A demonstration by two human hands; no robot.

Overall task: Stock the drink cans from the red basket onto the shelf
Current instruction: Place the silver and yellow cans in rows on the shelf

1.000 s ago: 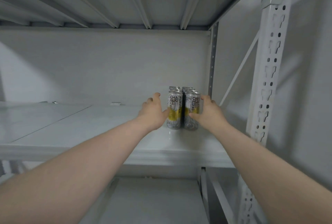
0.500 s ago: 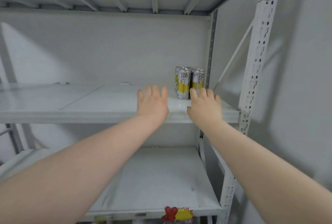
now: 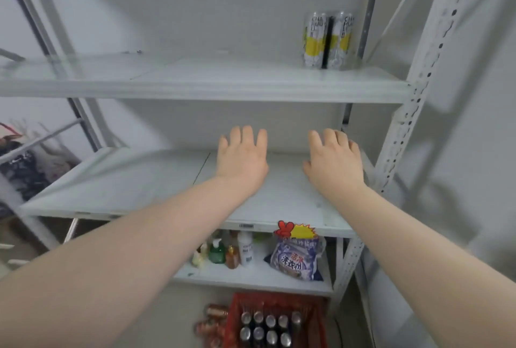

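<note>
Down came the left hand [image 3: 241, 160] and right hand [image 3: 333, 163], empty, fingers apart, leaving cans [image 3: 314, 40] on the shelf [image 3: 195, 90]; red basket [image 3: 233, 317] next.

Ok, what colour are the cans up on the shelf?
The cans: silver-white with yellow patches; head view.

Two tall silver-and-yellow cans [image 3: 328, 40] stand upright, side by side, at the right end of the white upper shelf [image 3: 195, 87]. On the floor below the rack sits the red basket [image 3: 233, 317], with basket cans [image 3: 265, 328] upright in rows, silver tops showing. A few copper-coloured cans [image 3: 213, 319] lie just left of it, blurred.
</note>
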